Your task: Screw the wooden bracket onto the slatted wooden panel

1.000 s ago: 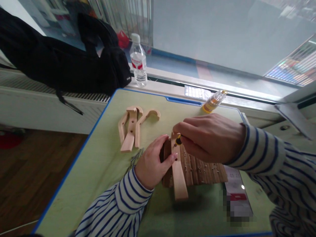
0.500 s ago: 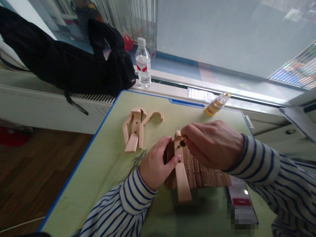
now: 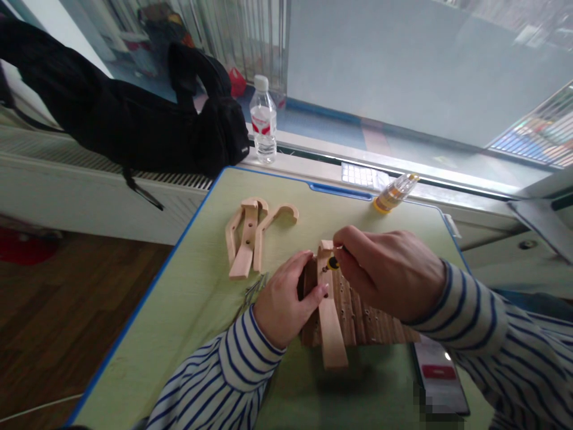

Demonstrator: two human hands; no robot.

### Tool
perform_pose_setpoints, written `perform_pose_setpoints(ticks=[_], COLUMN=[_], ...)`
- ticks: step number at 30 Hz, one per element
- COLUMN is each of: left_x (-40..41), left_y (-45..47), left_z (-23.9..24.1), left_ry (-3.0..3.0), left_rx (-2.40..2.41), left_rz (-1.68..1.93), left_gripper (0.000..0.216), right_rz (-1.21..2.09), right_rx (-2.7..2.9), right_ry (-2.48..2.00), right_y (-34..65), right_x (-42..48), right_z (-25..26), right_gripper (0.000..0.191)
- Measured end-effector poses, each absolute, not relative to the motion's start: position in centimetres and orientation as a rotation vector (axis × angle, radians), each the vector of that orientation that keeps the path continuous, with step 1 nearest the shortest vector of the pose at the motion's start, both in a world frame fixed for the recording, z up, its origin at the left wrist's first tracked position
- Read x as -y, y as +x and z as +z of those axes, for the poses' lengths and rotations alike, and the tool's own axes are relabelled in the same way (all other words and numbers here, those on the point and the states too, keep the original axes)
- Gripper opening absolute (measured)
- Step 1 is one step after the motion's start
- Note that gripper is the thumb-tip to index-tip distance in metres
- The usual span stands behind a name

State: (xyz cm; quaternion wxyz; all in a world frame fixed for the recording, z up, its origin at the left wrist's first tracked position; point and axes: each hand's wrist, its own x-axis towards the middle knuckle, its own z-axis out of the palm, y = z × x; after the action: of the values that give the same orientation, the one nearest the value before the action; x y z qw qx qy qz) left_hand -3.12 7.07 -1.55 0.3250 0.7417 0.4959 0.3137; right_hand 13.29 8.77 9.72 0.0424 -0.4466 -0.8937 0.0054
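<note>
Right now what matters to me is how the driver (image 3: 332, 263) sits against the slat (image 3: 331, 322). My right hand (image 3: 394, 275) comes in from the right of the frame with its fingers (image 3: 353, 248) pinched shut on the driver. Only the driver's black and yellow tip shows, just left of the fingertips and touching the slat near its far end. The slat's long axis runs from mid-frame down toward the lower edge, nearly straight at me. It lies across a brown board (image 3: 371, 310) full of small holes, whose length stretches off to the right under my wrist. My left hand (image 3: 284, 304) is the nearer one to the slat's side, thumb pressed on its face and the other fingers curled over the board's left end, clamping the two together. Whether a screw sits under the tip I cannot tell. Room is tight at lower right, where a phone (image 3: 441, 373) lies just beside the board. To the left, bare worktop (image 3: 179, 310) runs out to the blue edge, with a few thin fasteners (image 3: 253, 289) near my left hand and three spare hooks (image 3: 248, 236) beyond them. A yellow bottle (image 3: 394, 192) lies at the far edge, well apart.
</note>
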Motion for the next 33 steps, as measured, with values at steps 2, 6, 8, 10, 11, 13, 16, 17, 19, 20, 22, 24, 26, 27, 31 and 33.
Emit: perform_pose_setpoints(ticks=[2, 6, 8, 10, 11, 13, 16, 17, 19, 20, 22, 24, 26, 27, 31, 33], left_x=[-7.1, -7.1, -7.1, -7.1, -7.1, -7.1, -7.0, -7.0, -7.0, -7.0, -7.0, -7.1, -7.1, -7.1, -7.1, -7.1], left_y=[-3.1, -3.2, -3.2, -3.2, -3.2, -3.2, -3.2, -3.2, -3.2, -3.2, -3.2, -3.2, -3.2, -3.2, -3.2, -3.2], left_z=[-1.4, -1.3, -1.4, -1.5, -1.5, -1.6, -1.6, -1.6, -1.6, -1.6, -1.7, -1.7, -1.8, -1.8, -1.8, -1.8], left_ry=[1.944, 1.939, 1.942, 1.946, 1.946, 1.947, 1.947, 1.947, 1.944, 1.943, 1.943, 1.944, 1.944, 1.943, 1.939, 1.938], left_rx=[-1.303, -1.318, -1.315, -1.311, -1.314, -1.322, -1.320, -1.317, -1.317, -1.320, -1.324, -1.326, -1.325, -1.324, -1.335, -1.337], left_rz=[0.812, 0.811, 0.824, 0.830, 0.828, 0.820, 0.809, 0.805, 0.801, 0.801, 0.806, 0.809, 0.805, 0.802, 0.793, 0.796], left_gripper=[0.047, 0.049, 0.048, 0.047, 0.047, 0.048, 0.048, 0.048, 0.049, 0.049, 0.050, 0.050, 0.050, 0.050, 0.050, 0.050], right_rz=[0.176, 0.477, 0.558, 0.596, 0.599, 0.593, 0.523, 0.489, 0.425, 0.411, 0.400, 0.384, 0.349, 0.331, 0.284, 0.276], right_rx=[2.739, 2.758, 2.776, 2.792, 2.797, 2.816, 2.857, 2.868, 2.873, 2.870, 2.858, 2.836, 2.803, 2.784, 2.726, 2.703], right_ry=[-1.300, -1.170, -1.134, -1.110, -1.103, -1.090, -1.038, -1.016, -0.990, -0.985, -0.986, -0.985, -0.984, -0.985, -1.006, -1.031], right_y=[13.5, 13.9, 14.1, 14.3, 14.3, 14.4, 14.4, 14.3, 14.3, 14.3, 14.3, 14.2, 14.2, 14.1, 14.0, 13.9], right_x=[-9.0, -9.5, -9.7, -9.9, -10.0, -10.3, -10.8, -11.0, -11.1, -11.1, -11.0, -10.8, -10.6, -10.5, -10.0, -9.8], right_z=[9.8, 10.2, 10.4, 10.6, 10.6, 10.7, 10.8, 10.8, 10.7, 10.7, 10.4, 10.0, 9.6, 9.4, 9.1, 9.0], right_gripper=[0.023, 0.022, 0.022, 0.023, 0.022, 0.023, 0.024, 0.025, 0.024, 0.024, 0.022, 0.019, 0.017, 0.017, 0.015, 0.014])
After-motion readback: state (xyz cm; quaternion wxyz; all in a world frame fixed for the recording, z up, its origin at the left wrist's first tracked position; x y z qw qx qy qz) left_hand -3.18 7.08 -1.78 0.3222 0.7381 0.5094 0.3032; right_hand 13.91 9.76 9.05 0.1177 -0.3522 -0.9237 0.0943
